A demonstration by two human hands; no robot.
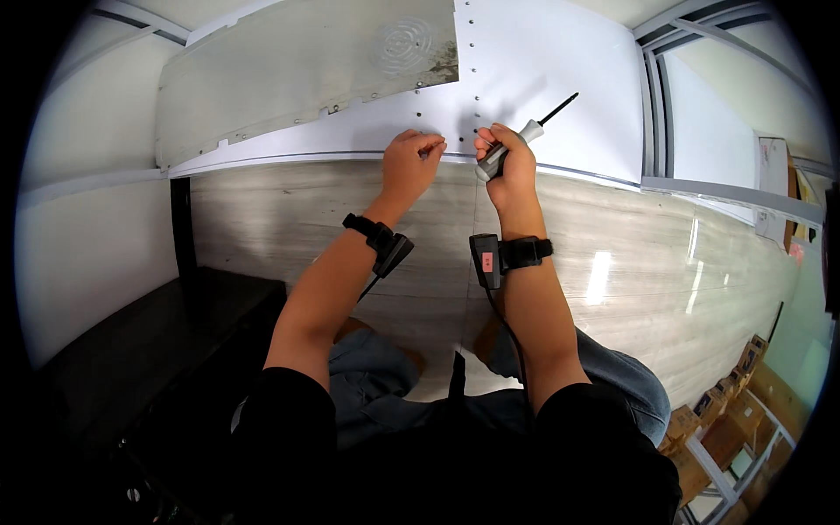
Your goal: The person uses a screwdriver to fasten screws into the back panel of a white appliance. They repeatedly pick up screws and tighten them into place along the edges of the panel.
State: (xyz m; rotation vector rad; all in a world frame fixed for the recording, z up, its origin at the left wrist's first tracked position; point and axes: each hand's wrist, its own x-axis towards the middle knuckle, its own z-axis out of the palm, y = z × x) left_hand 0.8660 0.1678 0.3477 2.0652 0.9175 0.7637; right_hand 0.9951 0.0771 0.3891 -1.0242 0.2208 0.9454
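My right hand (516, 166) is closed round a screwdriver (530, 131) with a grey and black handle. Its dark shaft points up and to the right, away from the white tabletop's front edge. Beside it on the left, my left hand (409, 164) has thumb and fingers pinched together above that edge; whatever lies between them is too small to make out. Several small screws (477, 99) stand in loose rows on the white tabletop (560, 70), just beyond both hands. A flat grey metal panel (289, 79) with notched edges and a ring-patterned vent lies to the left.
Metal frame posts (656, 114) rise at the table's right end. A dark bench (157, 324) stands low on the left. Cardboard boxes (726, 429) sit on a rack at lower right. Black straps with small devices and cables are on both my wrists.
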